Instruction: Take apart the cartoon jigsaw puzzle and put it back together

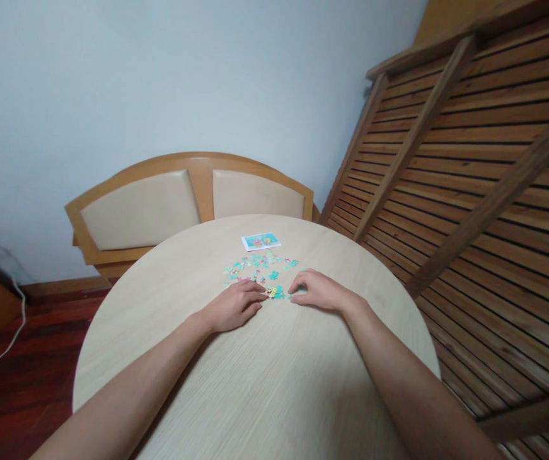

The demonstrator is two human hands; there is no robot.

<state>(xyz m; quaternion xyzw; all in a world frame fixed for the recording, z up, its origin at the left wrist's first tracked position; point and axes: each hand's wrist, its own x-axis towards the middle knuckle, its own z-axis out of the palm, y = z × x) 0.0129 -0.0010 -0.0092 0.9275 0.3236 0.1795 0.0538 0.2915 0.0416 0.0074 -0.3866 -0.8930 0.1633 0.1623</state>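
Note:
A small joined section of jigsaw puzzle, yellow and teal, lies flat on the round table between my two hands. My left hand rests on the wood at its left side, fingers stretched out and a little apart, the fingertips close to its edge. On the other side, my right hand is curled with thumb and forefinger around a small teal puzzle piece, right beside the joined section. Loose puzzle pieces in teal, pink and yellow are scattered just beyond both hands.
A picture card with cartoon figures lies past the loose pieces. The pale round table meets a padded wooden headboard at its far side. Wooden slatted panels lean at the right. A white cable hangs at the left.

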